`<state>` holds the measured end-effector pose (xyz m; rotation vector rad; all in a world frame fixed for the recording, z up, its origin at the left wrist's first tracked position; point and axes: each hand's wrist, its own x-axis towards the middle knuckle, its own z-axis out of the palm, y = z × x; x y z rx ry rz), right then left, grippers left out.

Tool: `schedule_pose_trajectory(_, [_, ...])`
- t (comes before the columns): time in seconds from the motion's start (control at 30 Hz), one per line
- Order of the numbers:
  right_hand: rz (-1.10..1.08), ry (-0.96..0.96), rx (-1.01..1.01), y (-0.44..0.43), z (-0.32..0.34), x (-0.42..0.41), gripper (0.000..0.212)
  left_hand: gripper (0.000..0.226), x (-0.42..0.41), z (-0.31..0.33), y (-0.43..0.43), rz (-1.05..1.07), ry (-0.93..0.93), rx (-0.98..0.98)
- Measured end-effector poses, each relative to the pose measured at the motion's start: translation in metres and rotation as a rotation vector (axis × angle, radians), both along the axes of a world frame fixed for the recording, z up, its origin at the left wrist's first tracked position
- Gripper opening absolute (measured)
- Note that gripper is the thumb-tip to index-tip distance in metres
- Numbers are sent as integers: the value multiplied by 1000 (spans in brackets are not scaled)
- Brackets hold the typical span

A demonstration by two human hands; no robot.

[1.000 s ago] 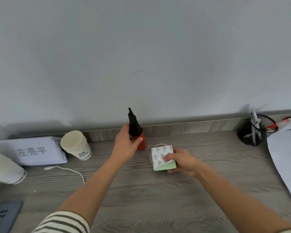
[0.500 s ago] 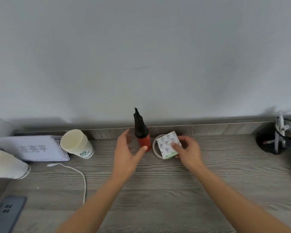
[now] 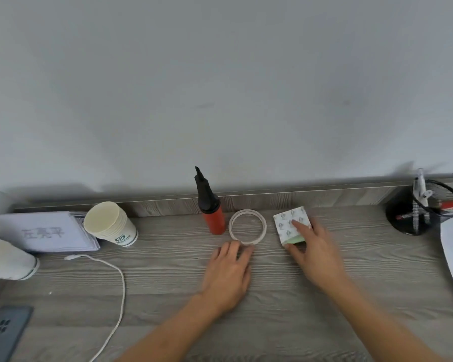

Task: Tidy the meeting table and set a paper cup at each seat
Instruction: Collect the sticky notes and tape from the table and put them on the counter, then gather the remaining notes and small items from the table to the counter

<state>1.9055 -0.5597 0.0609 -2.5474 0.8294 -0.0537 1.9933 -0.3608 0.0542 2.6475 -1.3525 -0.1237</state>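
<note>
Worktop [image 3: 285, 335] grey woodgrain; pump [image 3: 212, 218] red body, black nozzle; right of pump: cream tape ring [image 3: 247, 211], white notepad [image 3: 288, 223] with green print and green edge, black mesh pen pot [image 3: 403, 220]; left of pump: cream cup stack [image 3: 115, 228] with green logo, white cable [image 3: 122, 283].

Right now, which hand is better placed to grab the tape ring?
Left. The left hand is empty, with its fingertips at the near rim of the tape ring. The right hand holds the note block, to the ring's right, and would have to let go first.
</note>
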Motion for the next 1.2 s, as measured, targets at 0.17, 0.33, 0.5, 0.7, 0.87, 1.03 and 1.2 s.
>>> schedule_pose_trajectory(0.17, [48, 52, -169, 6, -6, 15, 50, 56, 0, 7, -3, 6, 11, 122])
schedule_pose_trajectory(0.33, [85, 80, -128, 7, 0, 20, 53, 54, 3, 10, -3, 22, 35, 109])
schedule_pose_trajectory(0.5, [-12, -108, 105, 20, 17, -24, 52, 35, 3, 19, 8, 20, 208, -28])
schedule_pose_trajectory(0.7, [-351, -303, 525, 61, 36, -134, 16, 18, -19, 38, 43, 19, 660, -189])
schedule_pose_trajectory(0.87, [-579, -262, 633, 132, 36, -223, 11, 12, -43, 27, 86, 65, 1043, -160])
schedule_pose_trajectory(1.03, [-779, -141, 738, 196, 20, -303, 15, 13, -74, 23, 107, 34, 1137, -50])
schedule_pose_trajectory(1.2, [-1013, -212, 766, 245, 17, -377, 16, 13, -131, 30, 93, -125, 1160, 120])
